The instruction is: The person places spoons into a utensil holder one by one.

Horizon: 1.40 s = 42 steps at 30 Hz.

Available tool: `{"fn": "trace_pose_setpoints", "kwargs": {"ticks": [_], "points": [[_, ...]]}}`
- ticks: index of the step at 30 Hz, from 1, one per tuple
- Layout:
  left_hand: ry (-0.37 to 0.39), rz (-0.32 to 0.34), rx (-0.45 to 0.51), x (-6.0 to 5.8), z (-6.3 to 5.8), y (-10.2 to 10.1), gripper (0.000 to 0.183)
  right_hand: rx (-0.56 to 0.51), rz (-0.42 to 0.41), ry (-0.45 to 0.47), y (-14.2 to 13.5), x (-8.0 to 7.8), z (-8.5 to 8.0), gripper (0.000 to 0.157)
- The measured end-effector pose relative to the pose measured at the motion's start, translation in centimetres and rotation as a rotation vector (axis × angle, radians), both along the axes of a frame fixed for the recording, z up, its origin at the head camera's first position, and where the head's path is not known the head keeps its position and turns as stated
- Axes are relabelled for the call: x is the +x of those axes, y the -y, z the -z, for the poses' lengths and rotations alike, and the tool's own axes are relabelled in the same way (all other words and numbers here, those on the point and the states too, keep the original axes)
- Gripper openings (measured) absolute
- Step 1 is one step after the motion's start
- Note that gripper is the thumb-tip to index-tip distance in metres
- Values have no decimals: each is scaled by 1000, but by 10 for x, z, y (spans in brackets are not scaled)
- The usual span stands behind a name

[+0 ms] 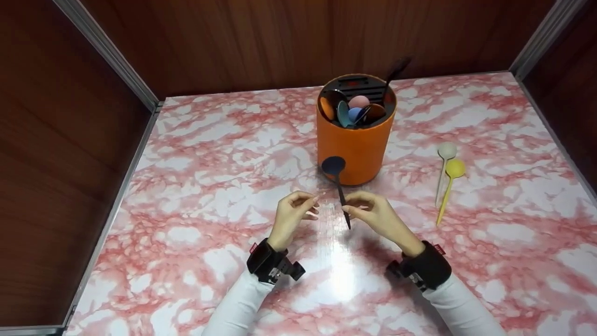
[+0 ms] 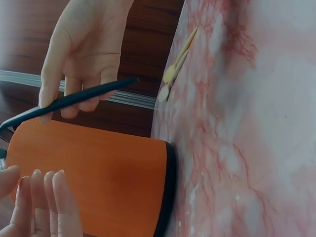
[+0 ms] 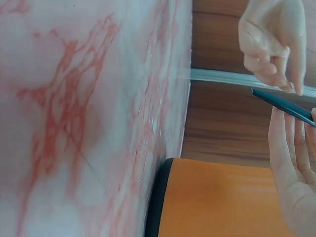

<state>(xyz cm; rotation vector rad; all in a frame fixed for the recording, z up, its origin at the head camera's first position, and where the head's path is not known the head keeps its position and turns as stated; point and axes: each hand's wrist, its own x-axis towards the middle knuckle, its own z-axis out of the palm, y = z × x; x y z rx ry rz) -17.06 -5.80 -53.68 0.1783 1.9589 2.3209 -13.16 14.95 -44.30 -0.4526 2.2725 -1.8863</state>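
Note:
A dark blue spoon (image 1: 334, 166) is tilted bowl-up in front of an orange utensil holder (image 1: 353, 149). My right hand (image 1: 377, 215) pinches its handle between thumb and fingers; in the left wrist view the dark handle (image 2: 84, 97) crosses those fingers. To the left of the spoon, my left hand (image 1: 293, 212) hovers with loosely bent fingers and nothing in them. The right wrist view shows the left hand (image 3: 274, 44) just apart from the handle's tip. Inside the holder stand several utensils, among them a light blue-green spoon (image 1: 343, 113) and a pink-headed one (image 1: 359, 101).
On the right of the marbled table (image 1: 205, 261) lie a whitish spoon (image 1: 447, 150) and a yellow spoon (image 1: 455, 168), close together. A black-handled utensil (image 1: 396, 70) sticks up from the holder's back right. Brown wood panels (image 1: 242, 42) with metal edges enclose the table.

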Motion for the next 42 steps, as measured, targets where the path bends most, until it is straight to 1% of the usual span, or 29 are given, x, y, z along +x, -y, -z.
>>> {"fn": "trace_pose_setpoints", "kwargs": {"ticks": [2,5,9,15,19,24,30,34,35,36,38,41,42], "points": [[10,-2,10,-2,7,3,30,-5,2,-3,-1,-2,2,22],[39,-12,7,-1,10,8,32,-3,3,-8,-3,-3,2,22],[73,-25,-11,1,9,13,32,23,18,-29,-6,-4,0,19],[83,-35,-2,5,9,18,34,74,52,-99,-9,-6,-7,17],[95,-44,10,6,9,19,36,62,51,-130,-11,-7,-11,16],[127,-31,20,8,9,22,35,47,50,-128,-14,-9,-18,16],[153,14,-19,9,6,27,35,46,60,-137,-19,-13,-31,15],[161,40,-33,12,4,30,35,60,85,-172,-19,-10,-53,13],[165,41,-45,16,-6,29,33,60,93,-181,-20,-10,-55,13],[142,50,-46,16,-4,30,31,62,100,-186,-21,-10,-56,14],[143,54,-65,24,-23,29,28,58,112,-195,-24,-12,-56,14],[145,65,-82,36,-54,26,25,41,121,-214,-29,-18,-50,16],[144,71,-78,36,-55,27,25,40,127,-221,-30,-18,-52,16]]}}
